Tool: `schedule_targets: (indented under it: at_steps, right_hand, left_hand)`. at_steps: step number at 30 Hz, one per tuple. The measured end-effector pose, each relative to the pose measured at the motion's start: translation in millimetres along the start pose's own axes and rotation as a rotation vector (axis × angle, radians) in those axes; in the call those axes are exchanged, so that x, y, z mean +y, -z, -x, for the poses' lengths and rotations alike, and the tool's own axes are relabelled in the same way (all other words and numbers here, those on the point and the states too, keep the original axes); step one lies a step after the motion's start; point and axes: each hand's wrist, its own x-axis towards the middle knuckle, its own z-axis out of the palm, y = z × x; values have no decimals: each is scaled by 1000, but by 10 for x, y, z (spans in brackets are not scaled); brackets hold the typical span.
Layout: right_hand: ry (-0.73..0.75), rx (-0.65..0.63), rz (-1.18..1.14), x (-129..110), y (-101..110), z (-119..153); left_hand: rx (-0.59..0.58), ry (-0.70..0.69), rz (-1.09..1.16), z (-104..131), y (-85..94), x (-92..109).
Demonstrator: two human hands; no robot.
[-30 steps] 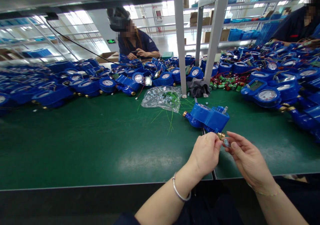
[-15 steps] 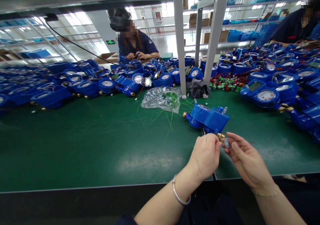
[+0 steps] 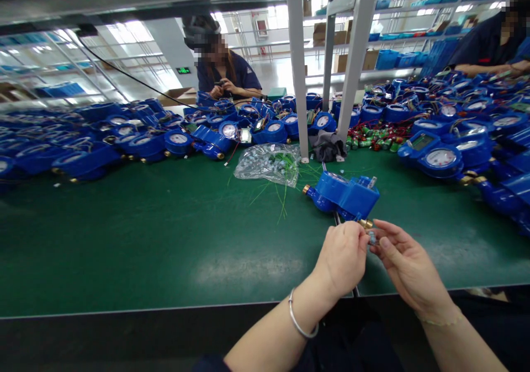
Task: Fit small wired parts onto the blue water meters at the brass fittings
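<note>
A small grey-blue piece [image 3: 372, 238] sits between the fingertips of my right hand [image 3: 408, 264], whose thumb and fingers close around it. My left hand [image 3: 342, 253] is pinched right beside the piece; what its fingertips hold is too small to make out. Just beyond my hands, a blue meter [image 3: 343, 195] lies on the green tabletop [image 3: 144, 245], its near brass end close to my fingers. Farther back is a clear plastic bag [image 3: 265, 165] of small grey-blue pieces, with thin green wires or strands spreading out of it.
Many blue meters [image 3: 143, 140] line the back and right of the table. Grey posts [image 3: 296, 68] rise behind the bag, near a dark cloth [image 3: 327, 145] and red and green parts [image 3: 376, 138]. Two people [image 3: 227, 74] sit across the table.
My hands have come slightly closer together, and the small piece has shifted a little left. The person across the table has raised their hands.
</note>
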Motion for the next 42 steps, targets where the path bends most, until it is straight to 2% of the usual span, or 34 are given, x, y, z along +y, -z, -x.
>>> schedule_targets:
  at_steps: [3,5,7,9,12,14,18,22,24,28,30,31,33,34,36,38,39,40,41,42]
  right_hand:
    - [-20,-14,-22,-2,-1,-5]
    - [-32,-26,-29,5,1,-10]
    - [-11,-26,4,17,10,-14]
    - [41,-22,88,25,26,-16]
    - [101,-29,267,1,57,-17]
    - [102,-58,367,-47,69,-22]
    - [161,-69,431,-166,63,-48]
    - [276,-45,398,-125,72,-38]
    - [385,-30,589,-30,83,-7]
    - [811,108,1121,147,66,44]
    - [953,153,1227,177,32,43]
    - [978,163,1253,178,11,37]
    - [922,193,1245,157,-37,24]
    - [822,196,1196,139,-60,19]
    - [478,129,969,99,-101,16]
    - [89,-12,639,66,-122,20]
    - [-22,-64,533,57,-122,23]
    - [-39,-77,510,53,-115,25]
    - [35,-44,569,54,-101,26]
    - [171,12,681,59,-82,26]
  left_hand:
    - [8,28,100,-7,24,2]
    - [56,55,153,-17,51,6]
    - [116,96,187,-32,66,1]
    - [118,180,332,-54,57,-22]
    - [48,352,749,-104,22,-87]
    - [-27,393,956,-146,17,-126]
    - [-206,369,1050,-216,58,-128]
    - [-147,365,1038,-220,68,-61]
    - [-86,357,1028,-197,42,-32]
    - [97,296,949,-134,-45,5]
    - [172,253,883,-105,-78,23]
    - [189,239,862,-91,-86,32]
    - [193,231,833,-67,-87,48]
    - [189,229,813,-56,-80,52]
    - [171,213,757,-36,-61,50]
    - [138,187,696,-23,-50,37]
    - [128,183,677,-19,-51,29]
    - [129,190,676,-18,-57,22]
    - [142,210,692,-20,-67,17]
    - [162,239,721,-23,-79,15]
